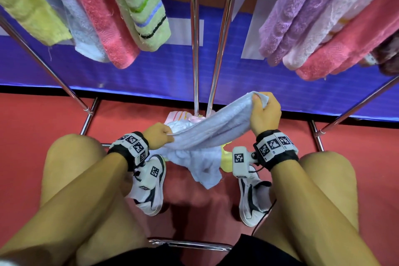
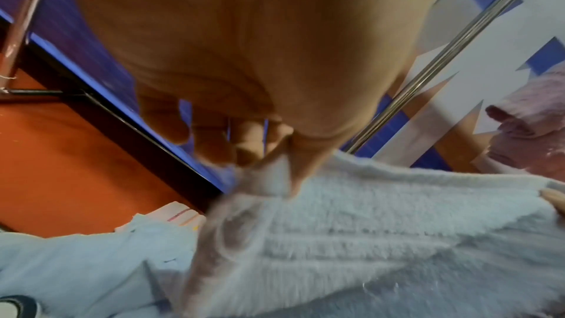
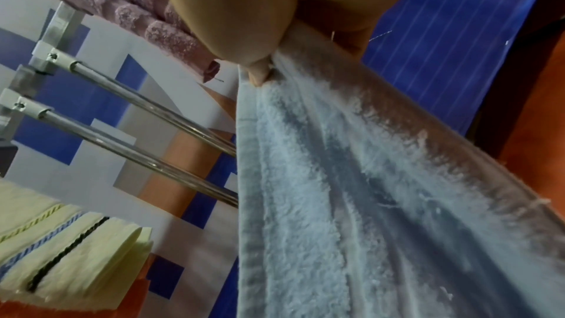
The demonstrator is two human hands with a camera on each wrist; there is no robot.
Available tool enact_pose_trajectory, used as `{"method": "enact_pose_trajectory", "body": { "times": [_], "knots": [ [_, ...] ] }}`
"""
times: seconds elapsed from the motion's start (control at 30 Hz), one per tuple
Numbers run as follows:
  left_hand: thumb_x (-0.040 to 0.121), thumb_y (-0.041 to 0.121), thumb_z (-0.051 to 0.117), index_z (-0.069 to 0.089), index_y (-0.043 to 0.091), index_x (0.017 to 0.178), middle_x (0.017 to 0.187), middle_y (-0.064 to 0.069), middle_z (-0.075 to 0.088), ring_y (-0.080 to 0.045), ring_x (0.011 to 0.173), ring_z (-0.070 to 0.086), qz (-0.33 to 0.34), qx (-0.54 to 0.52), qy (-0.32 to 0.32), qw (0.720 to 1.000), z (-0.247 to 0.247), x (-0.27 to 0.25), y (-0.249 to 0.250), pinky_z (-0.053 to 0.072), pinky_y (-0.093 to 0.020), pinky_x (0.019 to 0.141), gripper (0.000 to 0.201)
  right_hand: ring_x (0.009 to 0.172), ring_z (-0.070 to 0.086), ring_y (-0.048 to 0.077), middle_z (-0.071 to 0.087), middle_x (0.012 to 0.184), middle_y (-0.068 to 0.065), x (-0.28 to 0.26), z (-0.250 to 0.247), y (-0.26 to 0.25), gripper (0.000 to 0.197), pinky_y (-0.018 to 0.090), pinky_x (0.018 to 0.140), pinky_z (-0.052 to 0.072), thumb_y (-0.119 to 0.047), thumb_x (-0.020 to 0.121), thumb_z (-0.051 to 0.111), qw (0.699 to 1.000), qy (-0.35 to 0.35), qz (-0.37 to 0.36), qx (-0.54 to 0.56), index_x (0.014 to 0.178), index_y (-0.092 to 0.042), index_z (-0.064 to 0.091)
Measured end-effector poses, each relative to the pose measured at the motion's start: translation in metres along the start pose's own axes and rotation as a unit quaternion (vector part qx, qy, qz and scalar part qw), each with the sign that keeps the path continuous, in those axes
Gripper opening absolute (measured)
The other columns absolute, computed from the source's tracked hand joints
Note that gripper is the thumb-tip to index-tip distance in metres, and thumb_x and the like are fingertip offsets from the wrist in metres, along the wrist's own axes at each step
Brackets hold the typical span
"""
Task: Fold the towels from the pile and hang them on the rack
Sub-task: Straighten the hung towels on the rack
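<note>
A light blue towel stretches between both hands above the floor, its lower part hanging down between my shoes. My left hand pinches one end low on the left. Higher on the right, my right hand grips the other end, thumb and fingers curled round the cloth. Beneath it lies the pile of towels on the red floor, mostly hidden. Two bare chrome bars of the rack run up the middle.
Folded towels hang on the rack: yellow, blue, pink and green-striped on the left, purple, cream and pink on the right. Slanted rack legs stand at both sides. A blue banner wall closes the back. A yellow towel lies by my right shoe.
</note>
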State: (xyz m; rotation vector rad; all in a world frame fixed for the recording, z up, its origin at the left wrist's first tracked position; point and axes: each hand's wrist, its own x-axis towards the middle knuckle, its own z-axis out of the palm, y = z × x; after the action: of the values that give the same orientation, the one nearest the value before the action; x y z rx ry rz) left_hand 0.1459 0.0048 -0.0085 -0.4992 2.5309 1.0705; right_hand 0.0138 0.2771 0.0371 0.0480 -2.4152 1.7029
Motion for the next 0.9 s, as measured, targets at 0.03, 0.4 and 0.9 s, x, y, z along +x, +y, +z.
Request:
{"method": "enact_pose_trajectory", "body": {
  "times": [0.03, 0.4, 0.9],
  "knots": [
    [0.089, 0.010, 0.065, 0.047, 0.016, 0.056, 0.054, 0.000, 0.045, -0.015, 0.051, 0.041, -0.003, 0.003, 0.025, 1.000, 0.000, 0.001, -0.004, 0.034, -0.027, 0.057, 0.039, 0.085, 0.061, 0.012, 0.066, 0.086, -0.008, 0.001, -0.002, 0.001, 0.013, 0.007, 0.069, 0.040, -0.021, 0.094, 0.056, 1.000, 0.007, 0.005, 0.002, 0.095, -0.014, 0.067],
    [0.100, 0.006, 0.040, 0.052, 0.003, 0.093, 0.079, -0.010, 0.051, -0.025, 0.066, 0.058, 0.031, -0.222, 0.142, 0.964, -0.010, -0.009, 0.028, 0.040, -0.025, 0.043, 0.014, 0.089, 0.065, 0.015, 0.074, 0.094, 0.002, -0.010, -0.009, 0.004, 0.014, 0.023, 0.082, 0.046, -0.022, 0.092, 0.066, 0.994, -0.054, -0.069, -0.072, 0.096, -0.017, 0.078],
    [0.100, 0.003, 0.045, 0.063, 0.010, 0.088, 0.080, -0.005, 0.062, -0.009, 0.069, 0.061, 0.213, -0.245, 0.199, 0.925, -0.106, -0.069, 0.162, 0.055, -0.021, 0.055, 0.023, 0.077, 0.059, -0.002, 0.069, 0.079, -0.009, 0.022, -0.052, -0.139, 0.015, 0.006, 0.070, 0.041, -0.009, 0.090, 0.063, 0.976, -0.115, -0.180, -0.042, 0.086, -0.015, 0.076]
  ]
}}
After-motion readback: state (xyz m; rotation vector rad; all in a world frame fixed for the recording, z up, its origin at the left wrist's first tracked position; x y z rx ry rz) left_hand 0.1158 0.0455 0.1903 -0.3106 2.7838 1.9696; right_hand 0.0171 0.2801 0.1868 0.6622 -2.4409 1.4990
